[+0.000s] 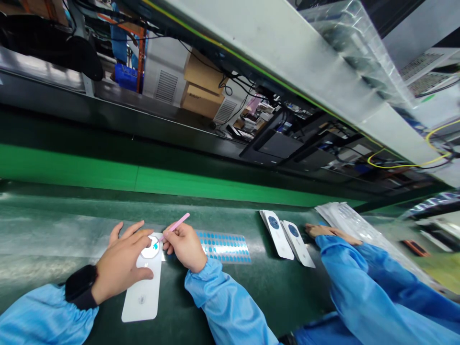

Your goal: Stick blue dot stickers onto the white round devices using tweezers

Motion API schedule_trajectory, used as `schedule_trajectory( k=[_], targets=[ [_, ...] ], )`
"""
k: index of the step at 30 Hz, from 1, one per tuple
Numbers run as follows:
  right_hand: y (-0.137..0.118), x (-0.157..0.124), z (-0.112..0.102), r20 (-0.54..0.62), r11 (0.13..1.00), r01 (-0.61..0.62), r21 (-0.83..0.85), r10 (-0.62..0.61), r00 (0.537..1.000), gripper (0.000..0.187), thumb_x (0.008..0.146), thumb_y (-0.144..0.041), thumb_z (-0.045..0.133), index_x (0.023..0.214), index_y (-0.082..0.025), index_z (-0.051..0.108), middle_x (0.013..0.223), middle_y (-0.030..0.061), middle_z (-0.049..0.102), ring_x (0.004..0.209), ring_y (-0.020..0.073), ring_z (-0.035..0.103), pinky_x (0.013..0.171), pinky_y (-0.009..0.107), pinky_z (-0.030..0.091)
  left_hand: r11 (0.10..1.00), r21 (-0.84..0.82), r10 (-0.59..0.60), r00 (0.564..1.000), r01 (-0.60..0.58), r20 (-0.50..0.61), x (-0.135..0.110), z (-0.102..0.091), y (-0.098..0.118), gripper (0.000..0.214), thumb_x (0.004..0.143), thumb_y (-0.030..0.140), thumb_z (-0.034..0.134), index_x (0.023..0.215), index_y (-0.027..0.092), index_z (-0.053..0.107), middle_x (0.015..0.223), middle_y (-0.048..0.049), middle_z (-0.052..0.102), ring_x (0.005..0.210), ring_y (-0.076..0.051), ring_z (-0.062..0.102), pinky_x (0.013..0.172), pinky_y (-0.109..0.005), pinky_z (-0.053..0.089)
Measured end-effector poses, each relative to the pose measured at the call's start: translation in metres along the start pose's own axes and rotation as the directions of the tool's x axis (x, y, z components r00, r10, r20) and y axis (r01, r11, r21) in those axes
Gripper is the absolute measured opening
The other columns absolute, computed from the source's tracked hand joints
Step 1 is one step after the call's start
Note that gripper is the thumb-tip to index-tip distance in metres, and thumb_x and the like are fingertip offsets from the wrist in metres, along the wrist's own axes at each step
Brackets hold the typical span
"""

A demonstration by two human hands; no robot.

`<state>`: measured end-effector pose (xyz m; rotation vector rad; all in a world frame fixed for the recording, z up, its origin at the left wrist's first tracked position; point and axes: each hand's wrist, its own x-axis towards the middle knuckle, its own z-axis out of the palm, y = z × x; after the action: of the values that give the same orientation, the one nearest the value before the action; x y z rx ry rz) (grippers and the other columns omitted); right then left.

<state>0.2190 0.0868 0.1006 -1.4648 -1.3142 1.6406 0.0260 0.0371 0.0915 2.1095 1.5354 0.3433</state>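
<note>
My left hand rests on a white rounded plastic plate lying on the green bench, thumb and fingers pinched around its upper end. My right hand grips pink tweezers, their tip down at a small blue round sticker on the plate's round top part. Just right of that hand lies a clear sheet of blue dot stickers. Both my arms wear light blue sleeves, and a black watch sits on the left wrist.
A co-worker's blue-sleeved arm reaches in from the right, hand beside two white plates with blue dots. Clear bags lie farther right. A green conveyor belt runs behind.
</note>
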Motion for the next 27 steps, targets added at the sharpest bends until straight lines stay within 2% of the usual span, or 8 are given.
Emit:
schedule_trajectory(
  k=[4, 10, 15, 21, 27],
  targets=[
    [0.001, 0.001, 0.0, 0.011, 1.0, 0.009, 0.026, -0.01, 1.0, 0.029, 0.075, -0.042, 0.077, 0.071, -0.02, 0.06, 0.056, -0.0011, 0.063, 0.045, 0.0113, 0.056, 0.046, 0.023, 0.045, 1.0, 0.004, 0.031, 0.999, -0.03, -0.026, 0.0, 0.0, -0.001, 0.039, 0.066, 0.028, 0.085, 0.101, 0.03, 0.069, 0.142, -0.0055, 0.073, 0.152, -0.041, 0.048, 0.126, -0.077, 0.024],
    [0.002, 0.001, -0.001, 0.009, 1.0, 0.01, 0.021, -0.01, 1.0, 0.025, 0.076, -0.04, 0.076, 0.072, -0.02, 0.061, 0.055, -0.0012, 0.063, 0.045, 0.0114, 0.056, 0.046, 0.023, 0.046, 0.999, -0.003, -0.043, 0.998, 0.043, 0.038, 0.0, -0.005, 0.005, 0.04, 0.063, 0.027, 0.085, 0.1, 0.031, 0.07, 0.145, -0.0045, 0.071, 0.154, -0.042, 0.045, 0.128, -0.076, 0.021],
    [0.001, 0.0, -0.001, 0.011, 1.0, 0.016, 0.003, -0.016, 1.0, 0.025, 0.077, -0.039, 0.076, 0.073, -0.02, 0.061, 0.055, -0.0019, 0.062, 0.046, 0.0115, 0.056, 0.047, 0.023, 0.047, 0.999, -0.02, 0.039, 0.999, -0.039, -0.028, -0.001, 0.001, -0.002, 0.038, 0.066, 0.031, 0.083, 0.102, 0.031, 0.07, 0.142, -0.0053, 0.073, 0.151, -0.041, 0.048, 0.127, -0.076, 0.023],
    [-0.002, -0.002, 0.0, -0.009, 1.0, 0.006, -0.019, -0.006, 1.0, 0.02, 0.078, -0.035, 0.073, 0.072, -0.02, 0.06, 0.055, -0.0019, 0.062, 0.045, 0.0108, 0.055, 0.047, 0.022, 0.046, 1.0, -0.005, 0.012, 1.0, -0.012, -0.003, -0.001, 0.0, -0.002, 0.039, 0.064, 0.028, 0.082, 0.1, 0.031, 0.068, 0.143, -0.0054, 0.073, 0.151, -0.043, 0.048, 0.125, -0.079, 0.024],
    [-0.002, -0.001, -0.001, 0.014, 0.999, 0.009, -0.031, -0.009, 1.0, 0.023, 0.079, -0.037, 0.075, 0.073, -0.021, 0.059, 0.057, -0.0014, 0.063, 0.048, 0.0125, 0.058, 0.048, 0.023, 0.047, 0.998, -0.015, 0.057, 0.996, -0.058, -0.066, -0.001, 0.007, -0.008, 0.039, 0.066, 0.03, 0.08, 0.104, 0.032, 0.07, 0.14, -0.0038, 0.074, 0.15, -0.041, 0.05, 0.126, -0.075, 0.025]
  ],
)
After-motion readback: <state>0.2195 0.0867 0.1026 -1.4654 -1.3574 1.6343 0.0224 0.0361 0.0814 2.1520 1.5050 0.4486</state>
